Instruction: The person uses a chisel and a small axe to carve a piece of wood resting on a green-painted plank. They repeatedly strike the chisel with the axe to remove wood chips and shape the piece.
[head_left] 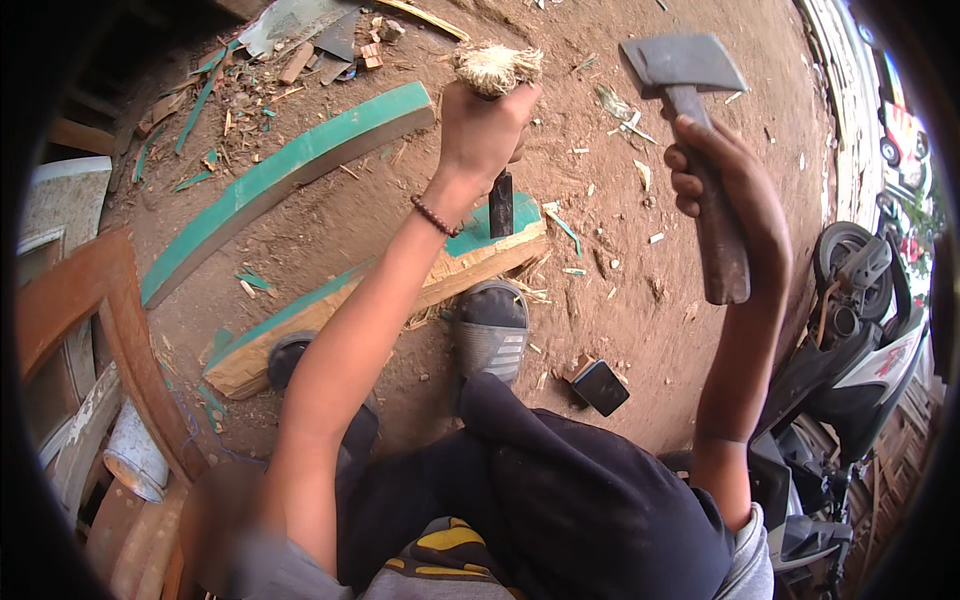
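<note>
My left hand [482,130] is closed around an upright chisel. The frayed, mushroomed top of its handle [497,68] sticks out above my fist, and its dark blade [501,208] stands on the near green-painted wooden beam [400,285] at its right end. Part of that beam's face is cut to bare yellow wood. To the right, my right hand [722,165] grips a hatchet by its wooden handle [722,250]. Its broad grey head [683,62] is raised, apart from the chisel. My shoes [493,330] are against the near side of the beam.
A second, curved green beam [300,165] lies beyond the first. Wood scraps [300,62] and chips litter the dirt floor [620,310]. A phone [600,387] rests near my right knee. Wooden frames [110,270] and a white can [136,455] are at left, motorbikes [860,340] at right.
</note>
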